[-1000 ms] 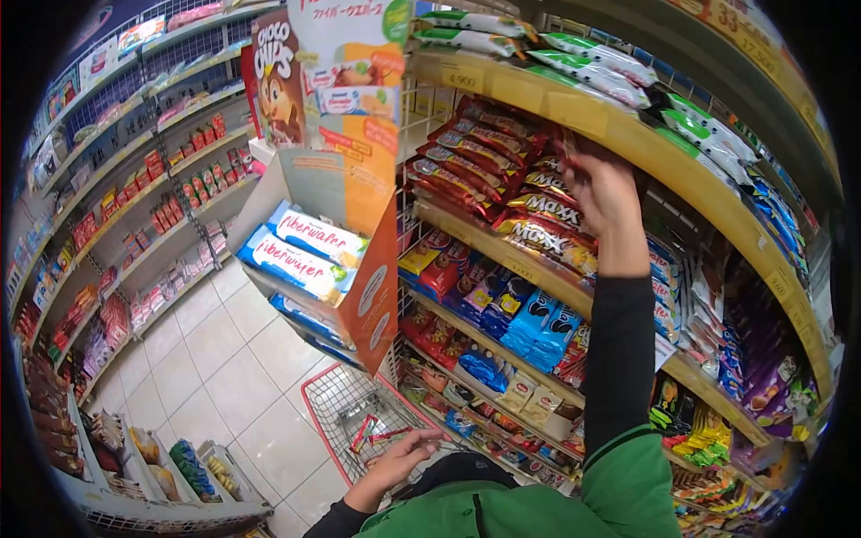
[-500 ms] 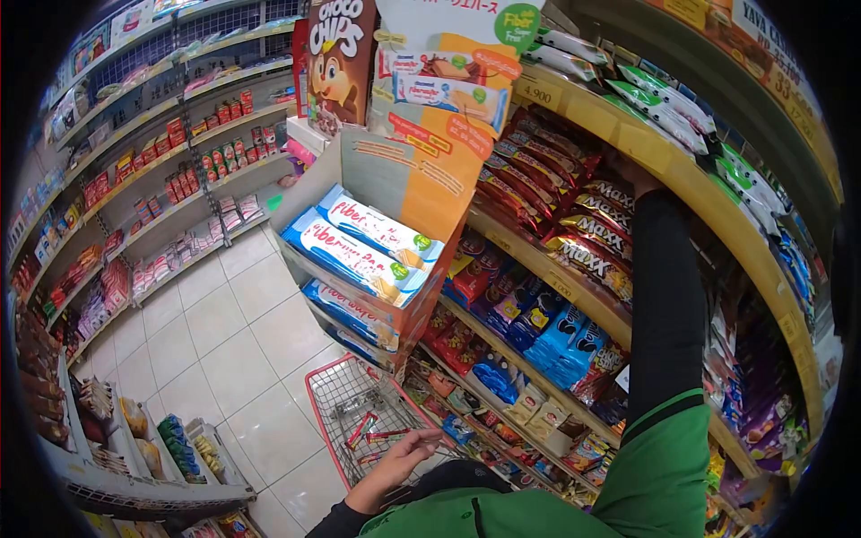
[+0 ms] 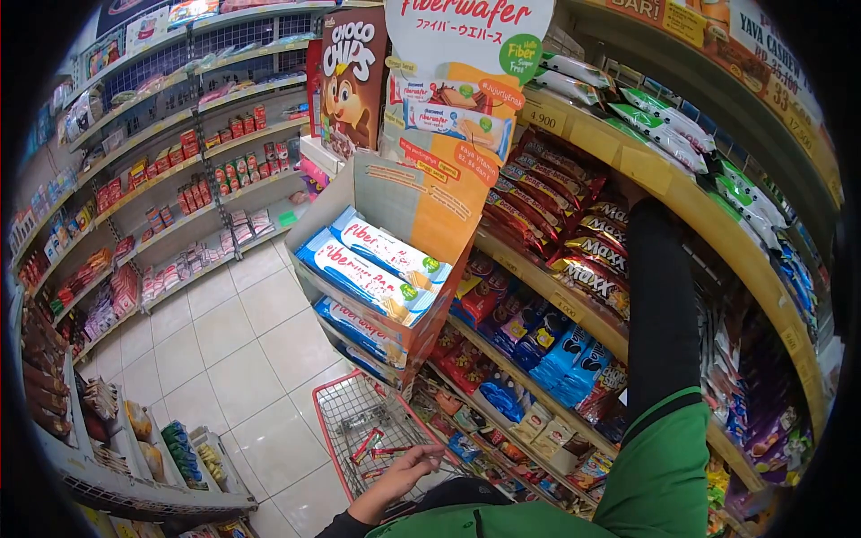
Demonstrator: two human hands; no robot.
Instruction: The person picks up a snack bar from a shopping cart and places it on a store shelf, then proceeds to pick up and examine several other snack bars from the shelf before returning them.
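Observation:
My right arm, in a black sleeve with green above it, reaches into the shelf beside the Maxx bars [image 3: 599,244]. Of my right hand [image 3: 630,190] only a bit near the wrist shows under the yellow price rail; its fingers are hidden. Over the red-rimmed wire cart [image 3: 334,430] hangs my left hand [image 3: 408,472], fingers loosely spread with nothing in them. A few red-wrapped bars [image 3: 366,445] lie inside the cart. Left of the Maxx bars are red-wrapped bars [image 3: 538,193] on the same shelf.
A cardboard Fiberwafer display [image 3: 430,193] holding white-and-blue packs [image 3: 381,269] stands between cart and shelf. Behind it is a Choco Chips box [image 3: 352,85]. Stocked shelves [image 3: 170,166] line the far left, above a tiled floor [image 3: 229,359]. Lower left are snack bins [image 3: 179,453].
The view has shifted slightly, so the display and cart appear a little lower and further right. My right arm is still in the shelf, and my left hand is still over the cart.

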